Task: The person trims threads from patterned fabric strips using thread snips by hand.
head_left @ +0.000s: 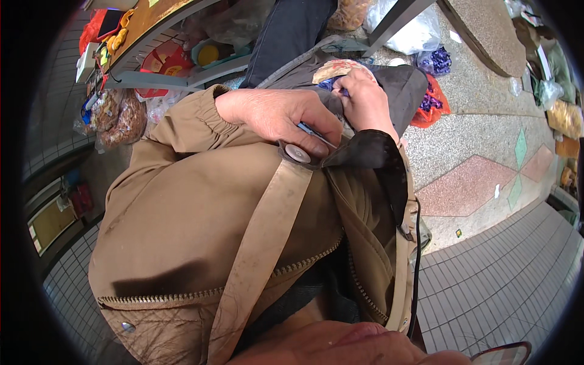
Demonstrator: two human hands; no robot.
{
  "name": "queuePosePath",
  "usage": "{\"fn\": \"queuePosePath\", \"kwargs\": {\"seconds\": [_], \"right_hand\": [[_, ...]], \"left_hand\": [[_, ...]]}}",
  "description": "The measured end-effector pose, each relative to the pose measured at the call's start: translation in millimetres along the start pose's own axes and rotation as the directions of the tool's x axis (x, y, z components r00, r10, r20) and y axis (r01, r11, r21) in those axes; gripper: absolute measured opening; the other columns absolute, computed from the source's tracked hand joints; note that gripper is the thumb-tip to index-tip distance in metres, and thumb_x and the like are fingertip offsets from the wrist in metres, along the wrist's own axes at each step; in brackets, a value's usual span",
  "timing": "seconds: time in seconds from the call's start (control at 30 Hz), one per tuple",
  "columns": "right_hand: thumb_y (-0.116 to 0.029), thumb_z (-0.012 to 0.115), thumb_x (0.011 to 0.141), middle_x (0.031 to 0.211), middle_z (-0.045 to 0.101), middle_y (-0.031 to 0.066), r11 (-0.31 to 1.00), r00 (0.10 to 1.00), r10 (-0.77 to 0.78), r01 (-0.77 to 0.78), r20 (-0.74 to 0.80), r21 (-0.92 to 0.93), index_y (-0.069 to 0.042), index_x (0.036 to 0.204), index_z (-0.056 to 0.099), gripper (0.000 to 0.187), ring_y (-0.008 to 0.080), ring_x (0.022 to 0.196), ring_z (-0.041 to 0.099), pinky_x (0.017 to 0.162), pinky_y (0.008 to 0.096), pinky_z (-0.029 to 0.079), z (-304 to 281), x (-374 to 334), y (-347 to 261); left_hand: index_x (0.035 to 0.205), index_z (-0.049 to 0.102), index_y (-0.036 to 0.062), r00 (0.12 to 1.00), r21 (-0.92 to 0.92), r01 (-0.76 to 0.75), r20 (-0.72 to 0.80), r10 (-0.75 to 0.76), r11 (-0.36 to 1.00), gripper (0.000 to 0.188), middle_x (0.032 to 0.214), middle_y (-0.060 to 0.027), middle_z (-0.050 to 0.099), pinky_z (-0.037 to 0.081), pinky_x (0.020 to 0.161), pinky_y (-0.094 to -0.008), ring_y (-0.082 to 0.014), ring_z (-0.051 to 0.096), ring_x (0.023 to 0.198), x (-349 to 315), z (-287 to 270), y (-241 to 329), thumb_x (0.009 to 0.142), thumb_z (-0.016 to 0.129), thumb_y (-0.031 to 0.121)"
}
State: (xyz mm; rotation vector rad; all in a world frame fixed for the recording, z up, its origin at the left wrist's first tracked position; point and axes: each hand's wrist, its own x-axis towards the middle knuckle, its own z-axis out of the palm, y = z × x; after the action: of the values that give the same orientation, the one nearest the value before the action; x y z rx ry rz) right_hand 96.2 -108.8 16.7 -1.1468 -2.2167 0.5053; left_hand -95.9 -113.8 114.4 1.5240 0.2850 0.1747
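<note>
My left hand [286, 118] is closed in front of my brown coat [201, 201], beside a large button [297, 153] on its strap. A thin, pale bluish item [313, 131] shows between its thumb and fingers; its kind is unclear. Just ahead and to the right, my right hand [365, 100] is curled over my lap. Its fingers are closed at the edge of a cream-and-red patterned piece [345, 66] with blue beneath it. Grey cloth [401, 85] lies under the piece and across my lap. The fingertips of my right hand are partly hidden.
A wooden table [143, 27] with metal legs stands at the left front. Bags of brownish pieces [125, 118] hang by it. On the right floor sit a red bag [433, 103] of purple pieces and a clear white bag [407, 30]. A board [486, 36] lies farther right.
</note>
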Motion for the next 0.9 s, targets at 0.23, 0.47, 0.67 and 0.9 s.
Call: {"fn": "queuePosePath", "kwargs": {"seconds": [0.23,0.47,0.67,0.9], "right_hand": [[0.001,0.069,0.076,0.081,0.063,0.0098,0.823,0.987,0.154,-0.105,-0.041,0.558,0.001,0.082,0.064,0.008,0.0231,0.076,0.061,0.073,0.0305,0.048,-23,-10,11],[-0.001,0.064,0.083,0.084,0.064,0.0054,0.38,0.922,0.386,-0.175,0.017,0.908,0.002,0.085,0.062,0.004,0.0084,0.077,0.059,0.072,0.0218,0.047,-43,-28,25],[-0.002,0.066,0.082,0.079,0.063,0.0088,-0.04,0.885,0.458,-0.077,0.086,0.996,0.001,0.081,0.059,0.008,0.0128,0.072,0.062,0.069,0.0237,0.051,-47,-31,25],[-0.012,0.062,0.088,0.09,0.055,0.0097,-0.49,0.9,0.415,0.097,0.134,0.866,0.003,0.1,0.055,0.021,0.0195,0.097,0.054,0.091,0.0393,0.047,-34,-45,43]], "left_hand": [[0.078,0.054,-0.0035,0.999,0.041,-0.043,-0.022,0.044,0.998,0.035,0.068,-0.0112,0.052,0.038,0.055,-0.0349,-0.0307,0.05,0.06,-3,-2,0,0.085,0.066,0.028],[0.094,0.059,-0.0031,0.994,0.084,-0.089,0.064,0.083,0.993,0.022,0.082,-0.0097,0.06,0.045,0.07,-0.0316,-0.0188,0.056,0.075,-3,-12,2,0.09,0.062,0.019],[0.095,0.061,-0.0017,0.997,0.109,-0.055,0.054,0.049,0.993,0.017,0.085,-0.0082,0.063,0.046,0.071,-0.0303,-0.0176,0.059,0.077,0,-16,9,0.09,0.063,0.014],[0.107,0.061,0.0022,0.845,0.23,-0.023,-0.515,0.142,0.973,0.023,0.088,0.0018,0.055,0.042,0.067,-0.0221,-0.0048,0.049,0.075,29,-21,0,0.091,0.061,0.019]]}}
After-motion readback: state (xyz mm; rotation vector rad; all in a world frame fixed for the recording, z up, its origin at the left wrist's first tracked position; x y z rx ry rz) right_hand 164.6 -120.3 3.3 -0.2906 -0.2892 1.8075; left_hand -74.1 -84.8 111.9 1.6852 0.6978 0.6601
